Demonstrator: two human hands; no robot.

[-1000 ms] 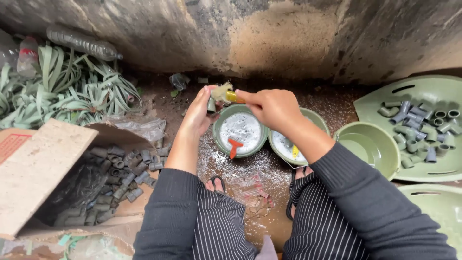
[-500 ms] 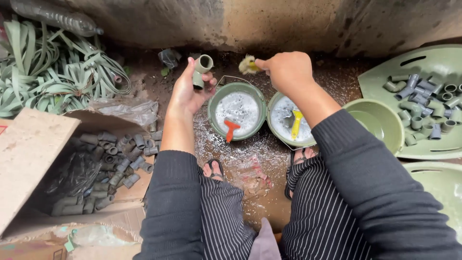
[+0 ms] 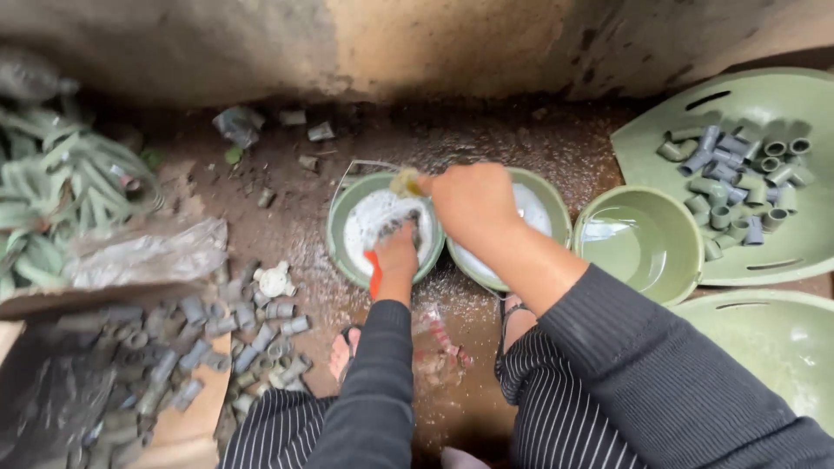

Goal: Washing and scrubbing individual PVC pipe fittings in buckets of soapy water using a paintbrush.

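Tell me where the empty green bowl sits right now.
Head view, right of centre: the empty green bowl sits between the right foamy tin and the big green tray.

We see our left hand (image 3: pixel 395 252) down in a green bowl (image 3: pixel 343 217) of white stuff, holding a small grey pipe piece (image 3: pixel 398 227). Our right hand (image 3: pixel 473 204) holds a yellow brush (image 3: pixel 405 181) just above it. More grey pipe pieces (image 3: pixel 734 187) lie on a green tray (image 3: pixel 660 139).

Soft, even daylight is falling from above, casting hardly any hard shadows — only the strip under the wall (image 3: pixel 261 52) is sitting dark. Glare is shining off the wet green bowl (image 3: pixel 638 239). The left edge is smearing — leaves (image 3: pixel 61 200) and plastic sheet (image 3: pixel 148 252) are blurring.
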